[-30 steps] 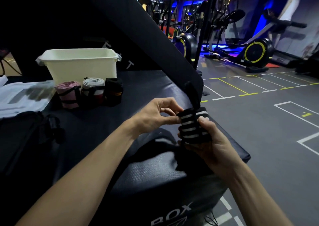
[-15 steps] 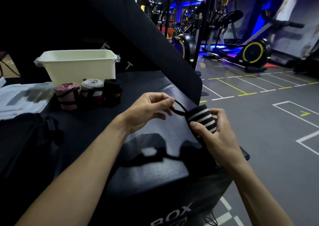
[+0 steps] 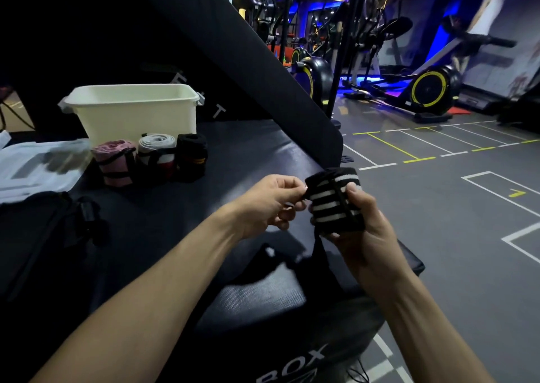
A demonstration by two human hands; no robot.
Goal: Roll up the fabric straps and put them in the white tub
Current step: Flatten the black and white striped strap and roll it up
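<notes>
Over the near corner of the padded box: we work above the black padded plyo box, holding the roll in the air.
White tub: the white rectangular plastic tub stands at the box's far left, well apart from our hands.
Finished rolls: a pink rolled strap, a grey-and-red rolled strap and a black rolled strap stand just in front of the tub, not yet inside.
Right hand: our right hand is clenched round the black fabric strap with white stripes, thumb on its front.
Left hand: our left hand pinches the thin black cord at the roll's left edge.
Doing it well: we judge the cord should be drawn taut across the stripes while the thumb stops the coil loosening.
</notes>
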